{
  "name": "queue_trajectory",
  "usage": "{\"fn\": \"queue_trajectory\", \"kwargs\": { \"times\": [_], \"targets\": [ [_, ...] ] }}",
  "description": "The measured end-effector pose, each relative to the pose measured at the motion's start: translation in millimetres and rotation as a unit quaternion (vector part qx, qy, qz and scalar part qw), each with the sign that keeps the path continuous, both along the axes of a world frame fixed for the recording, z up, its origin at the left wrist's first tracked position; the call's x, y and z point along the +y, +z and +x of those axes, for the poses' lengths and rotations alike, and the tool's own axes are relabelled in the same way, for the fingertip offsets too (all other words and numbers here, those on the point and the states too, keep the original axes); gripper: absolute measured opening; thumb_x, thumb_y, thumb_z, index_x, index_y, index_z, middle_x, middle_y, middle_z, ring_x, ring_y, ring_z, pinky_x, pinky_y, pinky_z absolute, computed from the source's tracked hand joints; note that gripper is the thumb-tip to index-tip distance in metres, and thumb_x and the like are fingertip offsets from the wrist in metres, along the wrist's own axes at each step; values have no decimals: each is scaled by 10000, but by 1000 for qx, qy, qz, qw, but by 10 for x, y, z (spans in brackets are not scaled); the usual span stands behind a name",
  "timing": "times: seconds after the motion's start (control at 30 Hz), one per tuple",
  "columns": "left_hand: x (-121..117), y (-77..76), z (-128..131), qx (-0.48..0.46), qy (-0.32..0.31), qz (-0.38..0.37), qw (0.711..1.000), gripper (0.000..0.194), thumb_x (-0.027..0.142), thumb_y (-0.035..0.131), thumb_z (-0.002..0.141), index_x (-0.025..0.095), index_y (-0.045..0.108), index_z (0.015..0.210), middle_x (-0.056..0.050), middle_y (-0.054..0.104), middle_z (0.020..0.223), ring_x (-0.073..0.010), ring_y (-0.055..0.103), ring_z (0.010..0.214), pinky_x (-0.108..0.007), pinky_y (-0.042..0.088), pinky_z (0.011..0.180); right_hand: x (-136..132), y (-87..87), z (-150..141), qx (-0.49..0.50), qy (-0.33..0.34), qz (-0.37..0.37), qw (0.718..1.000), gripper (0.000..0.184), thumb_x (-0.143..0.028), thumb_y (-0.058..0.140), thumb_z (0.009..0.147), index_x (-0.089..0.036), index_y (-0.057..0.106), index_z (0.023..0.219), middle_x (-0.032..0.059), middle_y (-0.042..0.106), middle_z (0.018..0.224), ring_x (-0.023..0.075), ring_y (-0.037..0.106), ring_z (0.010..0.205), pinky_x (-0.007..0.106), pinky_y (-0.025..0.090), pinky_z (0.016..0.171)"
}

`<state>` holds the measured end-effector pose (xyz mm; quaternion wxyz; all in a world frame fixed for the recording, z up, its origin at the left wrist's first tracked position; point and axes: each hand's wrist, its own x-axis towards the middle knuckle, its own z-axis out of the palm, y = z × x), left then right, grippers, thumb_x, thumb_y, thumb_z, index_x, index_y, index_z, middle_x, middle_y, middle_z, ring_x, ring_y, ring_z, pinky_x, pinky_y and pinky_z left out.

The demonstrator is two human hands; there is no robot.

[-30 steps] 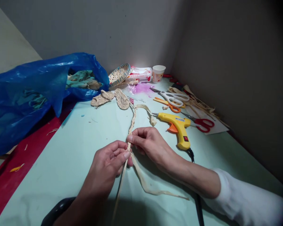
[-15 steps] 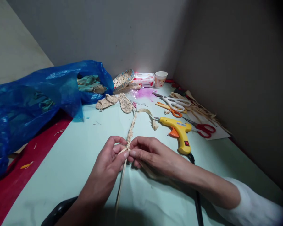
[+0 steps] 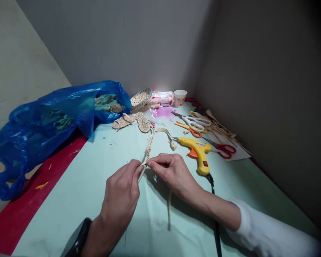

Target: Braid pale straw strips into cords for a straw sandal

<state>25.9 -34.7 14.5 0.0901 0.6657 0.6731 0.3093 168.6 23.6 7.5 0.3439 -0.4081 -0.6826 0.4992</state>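
A pale straw braid (image 3: 149, 145) runs across the light green table (image 3: 77, 189) from a small woven oval piece (image 3: 143, 122) down to my hands. My left hand (image 3: 121, 196) pinches the braid's near end, fingers closed on a loose strand. My right hand (image 3: 169, 171) meets it from the right, fingertips pinched on the same spot. A loose strand (image 3: 169, 210) hangs below my right hand.
A yellow glue gun (image 3: 197, 150) lies just right of my hands, its black cord trailing toward me. Behind it lie white (image 3: 196, 120), orange and red scissors (image 3: 222, 148) and straw strips. At the left, a blue plastic bag (image 3: 50, 119). At the back, a basket (image 3: 140, 98), wipes and paper cup (image 3: 180, 97).
The view has tilted up and pulled back. My hands stay pinched on the braid's end; the loose strands have shifted, one now hanging below my right hand.
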Motion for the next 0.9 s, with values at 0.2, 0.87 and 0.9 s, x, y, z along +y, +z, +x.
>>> {"fn": "queue_trajectory", "kwargs": {
  "times": [0.2,0.87,0.9],
  "targets": [
    [19,-83,40,116,-8,68,991,259,245,411,936,181,647,850,-81,682,797,-207,632,750,-298,410,717,82,-76,-40,57,-22,-30,998,266,-268,542,803,-117,702,652,-7,565,587,115,448,597,228,335,586],
    [432,562,-388,-164,46,10,985,128,339,687,726,221,721,689,-45,697,645,-207,600,600,-277,402,564,209,-26,-54,186,-92,-155,966,192,-275,644,678,-104,706,617,-41,452,437,59,250,422,224,183,435],
    [525,638,-560,-264,102,50,958,99,290,745,660,197,719,684,-43,697,663,-195,589,591,-270,408,551,224,-17,-42,183,-94,-155,966,185,-264,640,676,-101,706,616,-47,433,422,57,241,416,224,178,434]
  ]
}}
